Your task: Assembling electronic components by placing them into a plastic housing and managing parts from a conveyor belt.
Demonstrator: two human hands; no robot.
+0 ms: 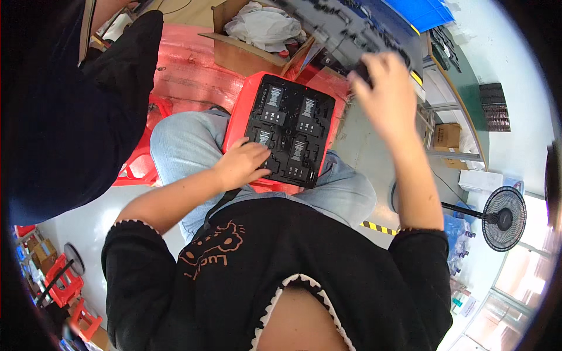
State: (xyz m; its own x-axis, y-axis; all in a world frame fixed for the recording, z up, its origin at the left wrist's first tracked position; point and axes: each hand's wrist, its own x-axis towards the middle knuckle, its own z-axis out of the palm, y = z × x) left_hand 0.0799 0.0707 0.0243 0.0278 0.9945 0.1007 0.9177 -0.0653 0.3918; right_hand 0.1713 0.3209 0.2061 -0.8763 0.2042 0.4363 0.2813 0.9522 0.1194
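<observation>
A black rectangular panel (287,133) with several recessed black modules, each bearing a pale printed label, lies on a red plastic stool (249,96) between my knees. My left hand (241,164) rests over the panel's near left corner. Its fingers and thumb are apart and touch the module there, partly covering it. Off to the far right, my right hand (383,88) is raised above the floor, beside a grey bench (389,32). Motion blurs its fingers. Something dark shows between thumb and fingers, but I cannot tell whether it is held.
Several black parts lie on the grey bench. Beyond the stool stands an open cardboard box (246,55) with white plastic bags (263,26), on red wrapped material (187,64). Someone in dark clothing (76,128) is close on the left. A black fan (503,219) stands at right.
</observation>
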